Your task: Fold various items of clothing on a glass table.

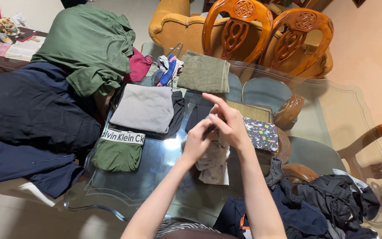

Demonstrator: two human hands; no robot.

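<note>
Head view, looking down on glass table (332, 115); both hands up over mid table, close together, working one small pale cloth (213, 161). Left hand (197, 144) curled, fingers pinched on cloth's top edge; right hand (228, 124) above & just beside it, thumb + lower fingers nipping same edge, index finger stuck out straight toward upper left. Cloth hangs down from hands, crumpled, pale w/ faint print, lower end resting on glass.

Just right of hands: small dark folded piece w/ coloured print (261, 134), flat on table. Behind it a woven mat (250, 110). Further back, olive folded towel (204, 73), neat & square. Left of that, tangle of small blue/grey bits (166, 68) w/ wire hanger hook (175, 48) poking up.

Left of hands: grey folded garment (144, 108) stacked on sth black (177, 113); below it green underwear w/ white lettered waistband (119, 150). Far left, big navy garment (27, 124) spread over table edge, hanging off; green shirt heap (89, 44) on top of it; maroon piece (138, 66) tucked beside heap.

Bottom right: unsorted dark pile (323, 199), black & navy, some orange trim, near right forearm.

Seen beyond & thru glass: two carved wooden chairs (266, 31) pushed in at far side; mustard sofa (173, 22) behind; side shelf w/ papers & ornament (5, 35) top left.
</note>
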